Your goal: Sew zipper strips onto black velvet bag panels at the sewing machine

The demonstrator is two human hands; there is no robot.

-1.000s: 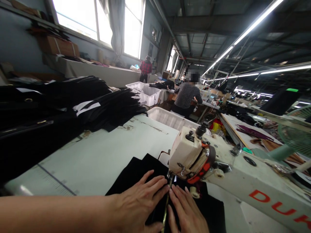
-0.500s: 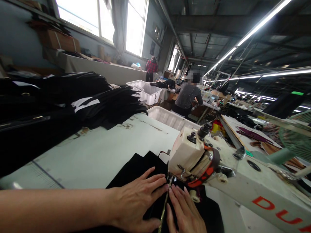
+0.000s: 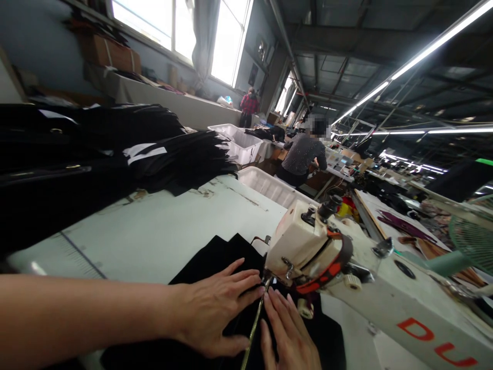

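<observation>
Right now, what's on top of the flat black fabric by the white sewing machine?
Bare left hand and right hand, with a narrow gold strip between them. The black fabric directly under both palms is covered.

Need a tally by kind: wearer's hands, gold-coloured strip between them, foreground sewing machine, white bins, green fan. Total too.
Wearer's hands: 2 (left hand, right hand)
Gold-coloured strip: 1
Foreground sewing machine: 1
White bins: 2 (farther bin, nearer bin)
Green fan, partly in view: 1
Total: 7
</observation>
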